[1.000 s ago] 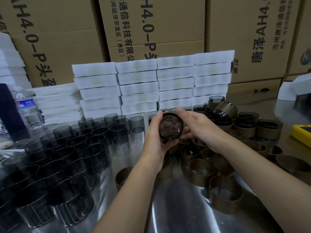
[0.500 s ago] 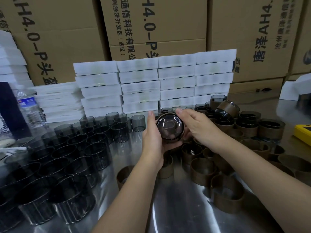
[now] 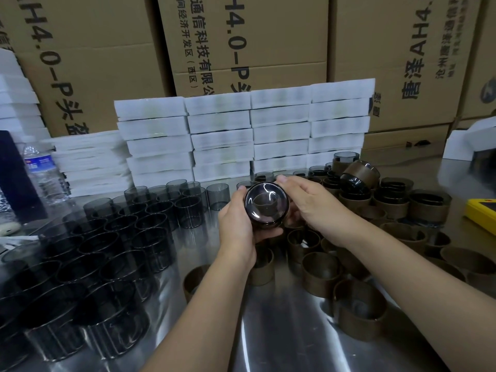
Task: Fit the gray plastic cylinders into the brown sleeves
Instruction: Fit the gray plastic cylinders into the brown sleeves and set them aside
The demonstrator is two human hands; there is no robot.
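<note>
Polished steel forms the tabletop [image 3: 281, 334], seen from the head of the person working at it. Its left half is crowded with smoky gray cylinders [image 3: 107, 251], which stand upright in close rows. There are dozens, none yet fitted. Loose brown sleeves [image 3: 359, 310] spread over the right half toward the near edge. They are empty rings, some touching or leaning on each other. Toward the far right corner sits a smaller heap of finished pieces [image 3: 389, 194], gray cylinders seated in brown sleeves, with one lying tilted on top. Going by these piles, the work is under way, but more seems left than done.

Above the middle of the tabletop, both hands lift the held cylinder [image 3: 267, 204], its glossy closed end facing the camera. The left hand [image 3: 239, 229] has its grip curled round the left side and underside. The right hand [image 3: 314, 202] closes its grip on the right side, with fingertips on the upper rim. A dark brownish band shows along the lower edge, probably a sleeve. Fingers hide how far on it sits.

Printed cartons [image 3: 241, 49] wall off the back. White foam trays [image 3: 220, 130] are stacked along the far edge. A water bottle [image 3: 45, 178] stands near the left edge, and a yellow device [image 3: 480, 213] lies at the right edge. The empty sleeves directly under the hands leave little bare steel for setting anything down.
</note>
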